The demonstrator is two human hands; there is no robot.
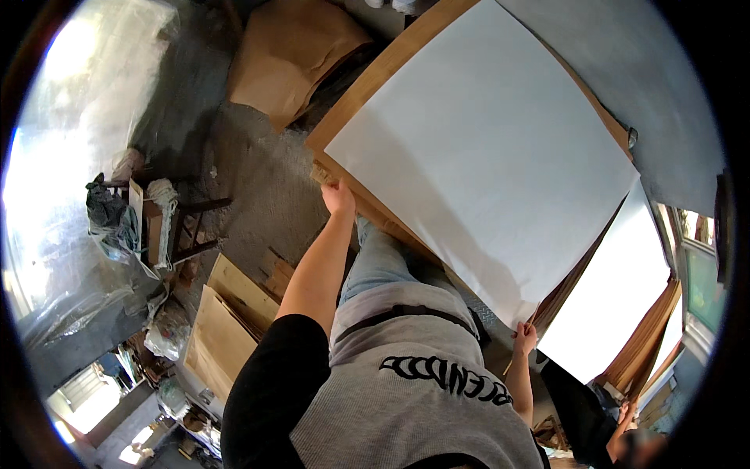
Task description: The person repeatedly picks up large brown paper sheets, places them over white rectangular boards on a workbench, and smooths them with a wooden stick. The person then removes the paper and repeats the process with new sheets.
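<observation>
A large white sheet (484, 148) lies over a brown wooden board (367, 86), whose bare rim shows along the far left side. My left hand (338, 199) is closed on the board's near left corner, its fingertips partly hidden at the edge. Down at the right, my right hand (525, 338) pinches the sheet's near corner, which curls up slightly there. A thin light strip (508, 364) runs past my right hand; whether it is gripped too I cannot tell.
Beyond my right hand is a second white sheet (605, 289) over brown layers, with another person's arm (623, 426) below it. Brown paper (293, 59) sits at the far left. Wooden panels (223, 336) and a cluttered stool (183, 223) stand on my left.
</observation>
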